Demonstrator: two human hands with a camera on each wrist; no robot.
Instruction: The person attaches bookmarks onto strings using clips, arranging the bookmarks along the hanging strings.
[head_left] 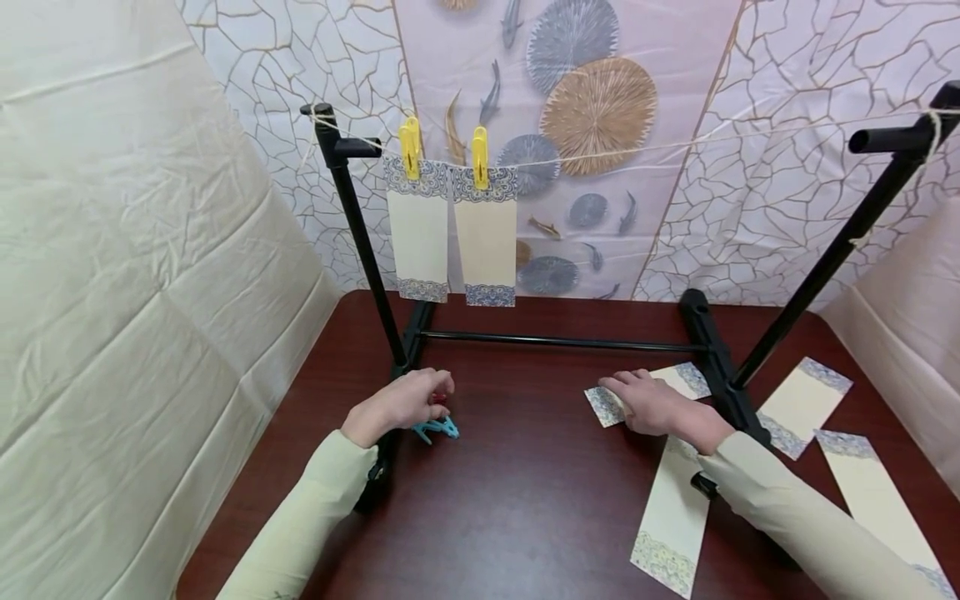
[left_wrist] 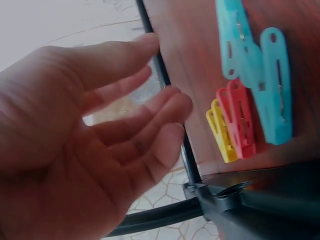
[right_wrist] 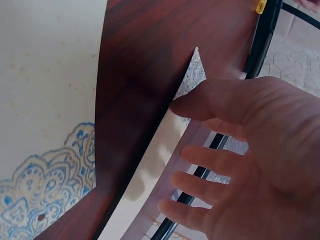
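Observation:
My left hand (head_left: pixel 405 404) hovers with loosely bent fingers over a small group of clothespins at the rack's left foot. Light blue clothespins (left_wrist: pixel 277 90), a red clothespin (left_wrist: pixel 241 120) and a yellow clothespin (left_wrist: pixel 221 132) lie there together; the hand's palm is bare. My right hand (head_left: pixel 656 404) reaches over a cream card (head_left: pixel 678 379) with blue patterned ends. In the right wrist view its thumb (right_wrist: pixel 195 102) overlaps the card's edge near the patterned end, while the other fingers (right_wrist: pixel 200 182) extend apart beside the card. Part of this card is hidden beneath the hand.
A black rack (head_left: pixel 360 242) carries a string, where two cards (head_left: pixel 416 233) hang from yellow clothespins (head_left: pixel 480 158). More cards (head_left: pixel 671 517) lie on the dark table (head_left: pixel 510 517) at the right, some beyond the rack's right foot (head_left: pixel 720 367). Pale cloth (head_left: pixel 150 250) encloses the sides.

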